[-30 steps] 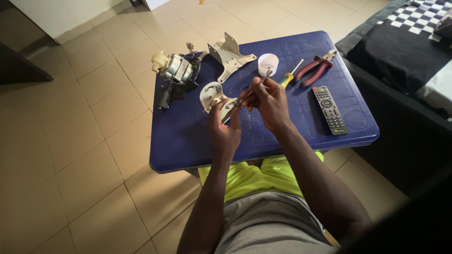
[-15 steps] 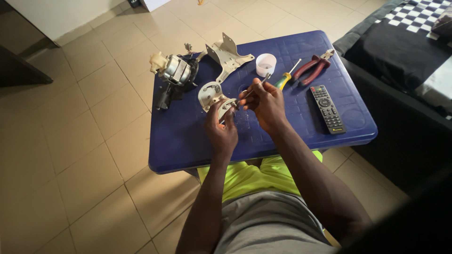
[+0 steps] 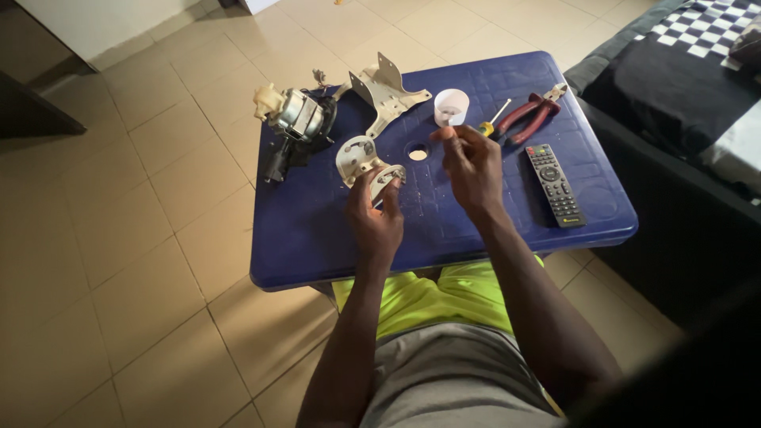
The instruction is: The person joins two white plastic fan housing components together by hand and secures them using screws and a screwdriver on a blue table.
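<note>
Cream metal round bracket (image 3: 363, 162) sits over the blue table (image 3: 333, 238), just left of its centre hole (image 3: 418, 151). Left hand (image 3: 379, 218) clamps its near edge. Right hand (image 3: 469, 162), right of the hole, is pinched at the fingertips; contents too small to tell. White cup (image 3: 451, 107) lies just beyond.

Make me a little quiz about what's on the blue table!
1. True or false: the left hand holds the round cream motor cover.
2. What lies nearest the remote control: A pliers, B motor, C cup?
3. Fill in: the white cup stands beside the ____ with the yellow handle.

Key: 1 true; 2 A, the red-handled pliers; 3 screwdriver.
</note>
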